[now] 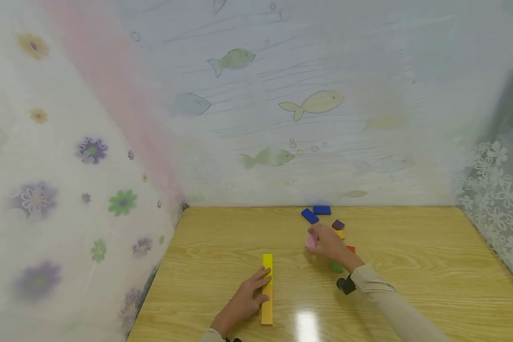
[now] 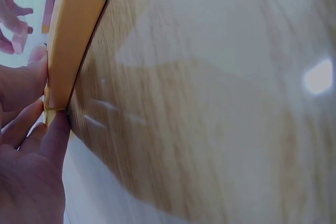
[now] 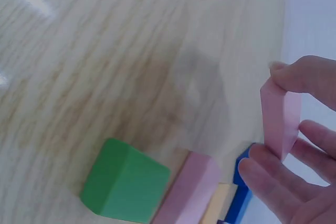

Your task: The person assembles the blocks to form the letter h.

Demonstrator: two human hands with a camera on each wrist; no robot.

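Observation:
A yellow block (image 1: 267, 260) and an orange block (image 1: 267, 314) lie end to end in a straight row on the table. My left hand (image 1: 243, 298) rests on this row from the left, its fairly straight fingers across the yellow block and the thumb touching the orange one. Close-up in the left wrist view, thumb and fingers lie near the join. To the right and farther back, my right hand (image 1: 330, 244) pinches a pink block (image 3: 281, 119) between thumb and fingertips. In the right wrist view, that block is held above the table, beyond a green block (image 3: 126, 182).
Near the wall, two blue blocks (image 1: 322, 210) lie on the wooden table (image 1: 222, 232). A purple block (image 1: 338, 224), a small orange block (image 1: 340, 234) and a red block (image 1: 351, 249) sit around my right hand. A second pink block (image 3: 189, 190) lies beside the green one.

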